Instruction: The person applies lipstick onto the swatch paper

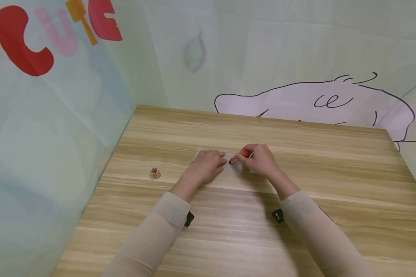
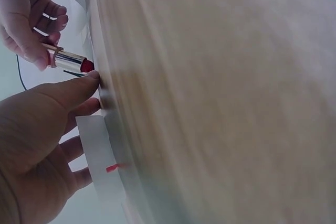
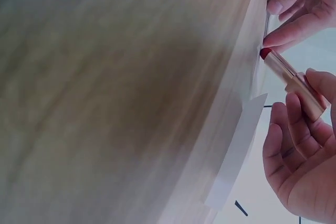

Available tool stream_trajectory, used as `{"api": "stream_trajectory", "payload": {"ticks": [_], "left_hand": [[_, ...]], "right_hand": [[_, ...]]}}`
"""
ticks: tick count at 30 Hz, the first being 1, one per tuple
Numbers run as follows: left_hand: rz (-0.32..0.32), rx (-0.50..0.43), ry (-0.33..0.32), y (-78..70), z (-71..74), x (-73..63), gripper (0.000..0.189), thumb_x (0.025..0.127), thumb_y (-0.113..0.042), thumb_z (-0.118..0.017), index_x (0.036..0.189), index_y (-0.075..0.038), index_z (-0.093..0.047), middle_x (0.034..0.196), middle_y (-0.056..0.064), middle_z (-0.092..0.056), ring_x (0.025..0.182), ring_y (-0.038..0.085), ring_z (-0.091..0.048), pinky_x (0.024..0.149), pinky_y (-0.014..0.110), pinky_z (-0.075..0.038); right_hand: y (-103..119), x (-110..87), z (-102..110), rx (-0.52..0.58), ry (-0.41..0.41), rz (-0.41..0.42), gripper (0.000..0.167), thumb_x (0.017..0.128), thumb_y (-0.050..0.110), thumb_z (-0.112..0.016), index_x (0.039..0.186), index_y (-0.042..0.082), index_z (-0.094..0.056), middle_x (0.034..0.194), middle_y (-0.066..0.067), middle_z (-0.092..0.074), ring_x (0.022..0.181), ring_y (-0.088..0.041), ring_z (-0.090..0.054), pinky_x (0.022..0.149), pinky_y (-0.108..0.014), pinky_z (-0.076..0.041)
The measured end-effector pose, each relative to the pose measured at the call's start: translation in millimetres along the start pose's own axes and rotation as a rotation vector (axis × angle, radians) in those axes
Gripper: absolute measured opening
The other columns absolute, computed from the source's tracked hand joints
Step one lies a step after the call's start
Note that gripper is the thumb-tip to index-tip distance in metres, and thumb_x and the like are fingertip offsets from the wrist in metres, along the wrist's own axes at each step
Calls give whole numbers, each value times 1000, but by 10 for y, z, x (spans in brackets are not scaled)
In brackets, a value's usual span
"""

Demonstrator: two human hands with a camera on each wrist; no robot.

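Note:
A lipstick (image 3: 294, 84) in a shiny gold case is pinched between the thumb and fingers of my right hand (image 1: 260, 159). Its red tip points down and left, at or very near a sheet of white paper (image 1: 233, 167) on the table. My left hand (image 1: 206, 166) rests on the paper's left part with the fingers extended, its fingertips close to the lipstick tip. A small red mark (image 2: 112, 168) shows near the paper's edge in the left wrist view. Both hands hide much of the sheet.
A small copper-coloured lipstick cap (image 1: 155, 173) stands on the wooden table (image 1: 131, 231), left of my left hand. Black wrist devices (image 1: 278, 216) show beside the sleeves. Printed fabric walls (image 1: 228, 57) rise behind and to the left of the table.

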State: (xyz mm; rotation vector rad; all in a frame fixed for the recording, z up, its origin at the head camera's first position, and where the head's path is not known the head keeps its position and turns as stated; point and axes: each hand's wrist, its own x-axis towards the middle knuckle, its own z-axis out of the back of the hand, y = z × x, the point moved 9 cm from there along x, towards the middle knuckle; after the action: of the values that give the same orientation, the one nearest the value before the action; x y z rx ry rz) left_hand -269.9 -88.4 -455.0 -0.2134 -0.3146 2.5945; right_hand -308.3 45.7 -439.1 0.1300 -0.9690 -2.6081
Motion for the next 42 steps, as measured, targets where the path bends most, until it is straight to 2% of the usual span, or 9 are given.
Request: {"api": "stream_trajectory", "payload": {"ticks": [7,17,23,26,33,42], "left_hand": [[0,-8,-13,7,-7,5,34,100,-23,-66,132,-12,-68,147,8,-55,137,27,-49,113,53,-36],[1,-16,-6,-6,2,7,35,100,-22,-66,134,-12,-67,149,8,-54,138,27,-48,114,52,-35],[-23,-19,-24,-22,13,18,32,99,-21,-68,129,-10,-69,146,10,-56,136,28,-50,113,49,-38],[-34,-32,-47,-21,26,13,32,98,-19,-69,127,-8,-70,144,13,-57,134,29,-52,113,46,-38],[-38,-55,-94,-42,65,14,36,99,-21,-66,132,-5,-67,146,13,-55,137,30,-48,117,46,-33],[-31,-5,-92,-113,83,39,36,100,-22,-65,135,-10,-65,148,11,-54,140,30,-45,118,53,-29]], "right_hand": [[44,-26,-22,5,47,14,21,91,30,-77,80,11,-74,68,3,-63,53,-12,-54,49,-26,-44],[87,-62,-11,11,36,54,20,89,26,-79,77,11,-73,66,4,-61,56,-12,-51,49,-26,-40],[20,-87,181,91,-60,34,21,90,25,-78,78,10,-72,74,0,-66,62,-14,-58,55,-26,-48],[-39,-109,296,118,-110,20,22,91,25,-77,78,9,-69,78,-2,-67,65,-17,-59,57,-26,-48],[-209,-191,457,150,-144,-42,26,93,30,-75,83,8,-67,79,-4,-63,68,-20,-59,58,-27,-48],[-305,-249,538,156,-171,-53,26,94,31,-75,83,7,-68,80,-4,-64,68,-19,-59,56,-25,-50]]}}
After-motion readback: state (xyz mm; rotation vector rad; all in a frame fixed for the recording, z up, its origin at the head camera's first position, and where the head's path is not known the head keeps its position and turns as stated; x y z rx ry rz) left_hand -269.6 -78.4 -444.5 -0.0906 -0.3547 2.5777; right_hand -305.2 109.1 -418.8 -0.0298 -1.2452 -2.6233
